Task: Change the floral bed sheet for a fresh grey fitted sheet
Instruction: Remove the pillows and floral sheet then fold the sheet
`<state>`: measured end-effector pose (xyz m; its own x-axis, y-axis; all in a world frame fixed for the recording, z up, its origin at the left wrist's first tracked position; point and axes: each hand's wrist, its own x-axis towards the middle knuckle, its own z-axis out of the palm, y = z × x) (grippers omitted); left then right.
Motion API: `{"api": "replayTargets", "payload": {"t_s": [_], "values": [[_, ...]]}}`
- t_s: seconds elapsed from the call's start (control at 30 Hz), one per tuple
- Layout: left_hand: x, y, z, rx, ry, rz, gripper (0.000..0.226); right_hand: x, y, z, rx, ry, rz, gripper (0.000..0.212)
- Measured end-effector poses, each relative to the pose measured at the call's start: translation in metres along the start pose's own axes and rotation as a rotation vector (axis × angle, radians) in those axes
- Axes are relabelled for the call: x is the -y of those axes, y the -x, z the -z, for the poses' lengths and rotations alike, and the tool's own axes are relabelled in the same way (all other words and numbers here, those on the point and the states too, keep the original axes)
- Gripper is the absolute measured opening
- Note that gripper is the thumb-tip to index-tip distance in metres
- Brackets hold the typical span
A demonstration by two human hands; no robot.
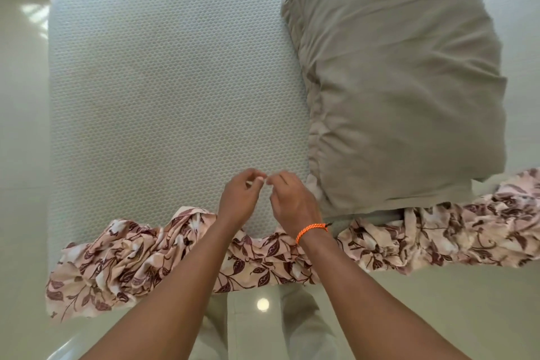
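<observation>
Near edge of the mattress (163,90): floral sheet (140,266) lay bunched along it.
Right end: folded grey fitted sheet (391,82) rested there.
Hands: left hand (241,199) and right hand (292,199) hovered together, fingers loosely curled, fingertips nearly touching, gripping nothing.
Wrist: orange bracelet (311,229).

Sheets on the mattress
The fitted sheet (400,82) lies on the mattress (163,90) at right; the floral sheet (140,266) is bunched along its near edge.

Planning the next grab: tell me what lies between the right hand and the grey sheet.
In the head view, only a narrow strip of bare white mattress separates the right hand from the grey sheet heaped on the bed.
</observation>
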<state>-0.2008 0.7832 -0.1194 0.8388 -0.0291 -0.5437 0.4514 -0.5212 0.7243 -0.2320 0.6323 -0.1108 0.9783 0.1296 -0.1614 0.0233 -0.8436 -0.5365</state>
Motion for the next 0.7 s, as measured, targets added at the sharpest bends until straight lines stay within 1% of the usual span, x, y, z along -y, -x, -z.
{"api": "replayTargets", "payload": {"t_s": [0.07, 0.13, 0.2, 0.3, 0.4, 0.47, 0.53, 0.57, 0.6, 0.7], "values": [[-0.034, -0.008, -0.007, -0.03, 0.085, -0.039, 0.019, 0.002, -0.019, 0.033, -0.223, 0.063, 0.042, 0.028], [-0.073, -0.015, -0.016, -0.036, 0.14, -0.082, 0.022, -0.003, -0.036, 0.073, -0.408, 0.103, -0.033, 0.03], [-0.112, -0.02, -0.029, -0.054, 0.196, -0.123, 0.023, -0.017, -0.05, 0.11, -0.535, 0.126, -0.11, 0.032], [-0.163, -0.029, -0.046, -0.08, 0.288, -0.11, 0.029, -0.044, -0.068, 0.157, -0.637, 0.182, -0.144, 0.028], [-0.201, -0.039, -0.061, -0.093, 0.389, -0.05, 0.041, -0.077, -0.083, 0.201, -0.692, 0.211, -0.18, 0.024], [-0.218, -0.045, -0.067, -0.092, 0.428, -0.003, 0.047, -0.103, -0.087, 0.229, -0.701, 0.222, -0.255, 0.025], [-0.23, -0.051, -0.07, -0.085, 0.448, 0.038, 0.055, -0.129, -0.09, 0.251, -0.702, 0.229, -0.354, 0.031], [-0.232, -0.054, -0.07, -0.081, 0.456, 0.059, 0.06, -0.143, -0.092, 0.26, -0.689, 0.228, -0.41, 0.039], [-0.235, -0.058, -0.07, -0.076, 0.465, 0.078, 0.066, -0.157, -0.095, 0.268, -0.66, 0.216, -0.473, 0.052], [-0.239, -0.064, -0.068, -0.037, 0.478, 0.129, 0.086, -0.191, -0.101, 0.284, -0.512, 0.08, -0.697, 0.1]]}}
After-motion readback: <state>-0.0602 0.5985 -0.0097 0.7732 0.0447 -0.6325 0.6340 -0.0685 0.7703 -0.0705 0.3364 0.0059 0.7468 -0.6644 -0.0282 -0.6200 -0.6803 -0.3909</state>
